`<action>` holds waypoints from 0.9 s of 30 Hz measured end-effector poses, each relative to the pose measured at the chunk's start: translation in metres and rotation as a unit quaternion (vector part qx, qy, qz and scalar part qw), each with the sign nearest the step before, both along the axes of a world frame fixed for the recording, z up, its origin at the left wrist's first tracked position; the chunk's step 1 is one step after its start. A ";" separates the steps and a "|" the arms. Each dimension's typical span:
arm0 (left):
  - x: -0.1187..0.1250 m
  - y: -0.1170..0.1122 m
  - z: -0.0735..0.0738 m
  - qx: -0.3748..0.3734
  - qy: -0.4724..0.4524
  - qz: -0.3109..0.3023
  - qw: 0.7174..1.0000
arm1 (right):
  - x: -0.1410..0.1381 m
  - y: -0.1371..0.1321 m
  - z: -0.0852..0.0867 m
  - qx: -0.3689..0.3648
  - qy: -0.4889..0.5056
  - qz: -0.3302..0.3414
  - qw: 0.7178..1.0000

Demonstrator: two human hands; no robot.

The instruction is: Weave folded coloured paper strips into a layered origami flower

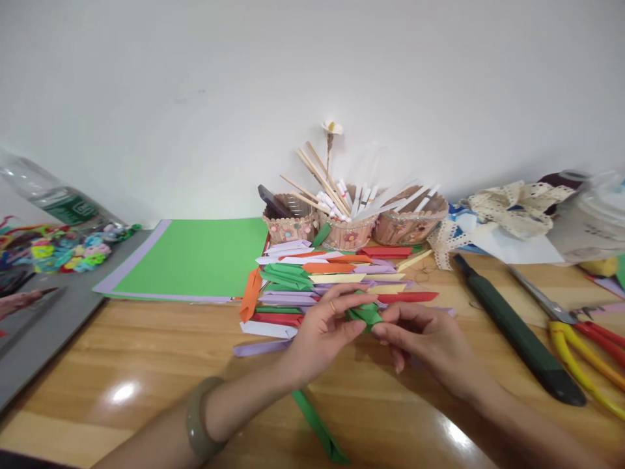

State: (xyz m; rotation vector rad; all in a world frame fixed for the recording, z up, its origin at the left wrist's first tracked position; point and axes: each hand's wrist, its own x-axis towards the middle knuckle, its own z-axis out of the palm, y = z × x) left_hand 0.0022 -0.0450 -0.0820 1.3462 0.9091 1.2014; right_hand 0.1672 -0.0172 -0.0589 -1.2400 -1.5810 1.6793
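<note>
My left hand [325, 329] and my right hand [422, 342] meet over the wooden table, both pinching a small folded green paper piece [365, 315] between their fingertips. The left wrist wears a pale bangle [198, 423]. Just behind the hands lies a pile of folded paper strips [322, 277] in green, orange, purple, red, white and yellow. Another folded green strip [319, 426] lies on the table under my left forearm.
Green and lilac paper sheets [193, 257] lie at left. Three stick-built baskets [349, 228] with sticks and paper rolls stand by the wall. A dark cutter [517, 332], scissors [581, 335] and lace ribbon [502, 208] lie at right. A bottle [53, 195] and colourful bits lie far left.
</note>
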 end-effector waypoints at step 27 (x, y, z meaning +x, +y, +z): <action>-0.001 -0.001 -0.001 0.022 0.021 -0.024 0.999 | -0.002 0.001 -0.001 -0.007 -0.023 0.003 1.000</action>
